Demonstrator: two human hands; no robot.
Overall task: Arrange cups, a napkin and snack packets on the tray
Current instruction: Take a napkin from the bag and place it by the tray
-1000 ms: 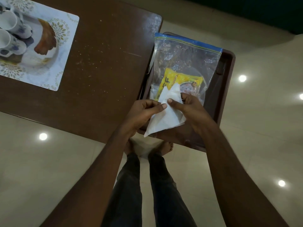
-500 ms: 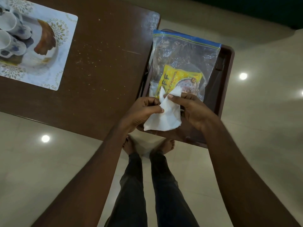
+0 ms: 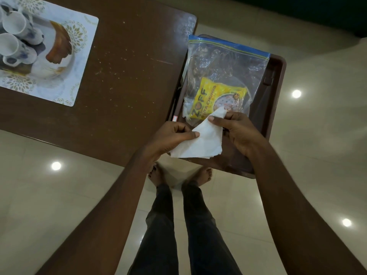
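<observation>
A white napkin is held between both hands over the near end of a dark brown tray. My left hand pinches its left edge with the thumb on top. My right hand pinches its upper corner. On the tray lies a clear zip bag with a blue seal, and a yellow snack packet shows through it. Two white cups with blue print lie on their sides at the far left of the table.
The tray overhangs the right edge of a dark brown table. A white patterned placemat at the far left carries the cups and a brown curved object. Below are my legs and a glossy tiled floor.
The napkin has been turned and spread wider between my hands, its top corner now pulled up to the right. The view has shifted slightly; the tray and bag have not moved.
</observation>
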